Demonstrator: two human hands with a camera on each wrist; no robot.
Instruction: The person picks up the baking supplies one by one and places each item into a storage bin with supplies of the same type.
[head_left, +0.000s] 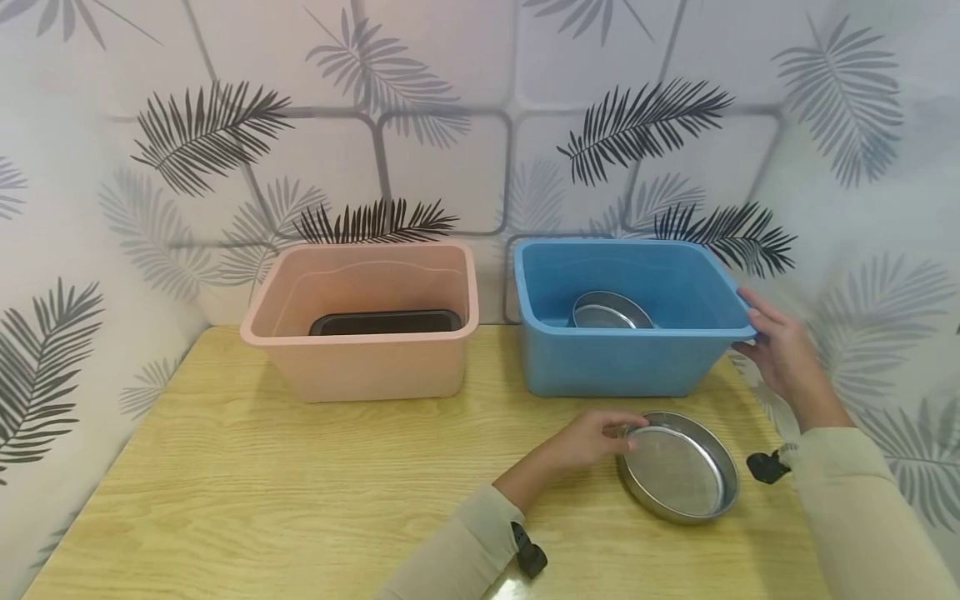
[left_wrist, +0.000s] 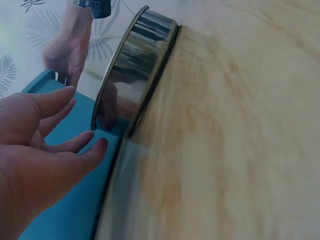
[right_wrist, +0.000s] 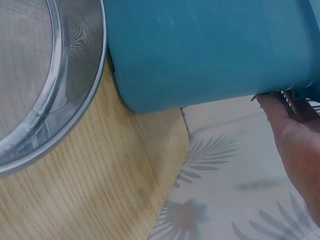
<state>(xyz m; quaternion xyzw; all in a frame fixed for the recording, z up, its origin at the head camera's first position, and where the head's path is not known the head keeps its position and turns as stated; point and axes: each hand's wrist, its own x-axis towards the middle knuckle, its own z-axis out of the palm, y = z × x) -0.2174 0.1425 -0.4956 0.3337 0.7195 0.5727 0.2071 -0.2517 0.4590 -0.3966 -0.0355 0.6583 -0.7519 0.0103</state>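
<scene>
A round metal sieve (head_left: 675, 471) with a fine mesh bottom lies on the table in front of the blue bin (head_left: 615, 367). My left hand (head_left: 588, 437) is at the sieve's left edge, fingers spread and loosely bent. In the left wrist view the fingertips (left_wrist: 100, 145) are close to the sieve's rim (left_wrist: 107, 75) without closing round it; whether they touch is unclear. At the bin's right front corner, my right hand (head_left: 783, 350) grips the rim, thumb above and fingers below. Inside the bin rests another round metal piece (head_left: 611, 310), partly hidden by the front wall.
A pink bin (head_left: 375, 367) stands to the left of the blue one, with a dark tray-like item (head_left: 386, 322) partly visible inside. Both bins are near the back of the wooden table (head_left: 300, 483), against a leaf-patterned wall (head_left: 450, 167). The table's right edge runs close to the sieve.
</scene>
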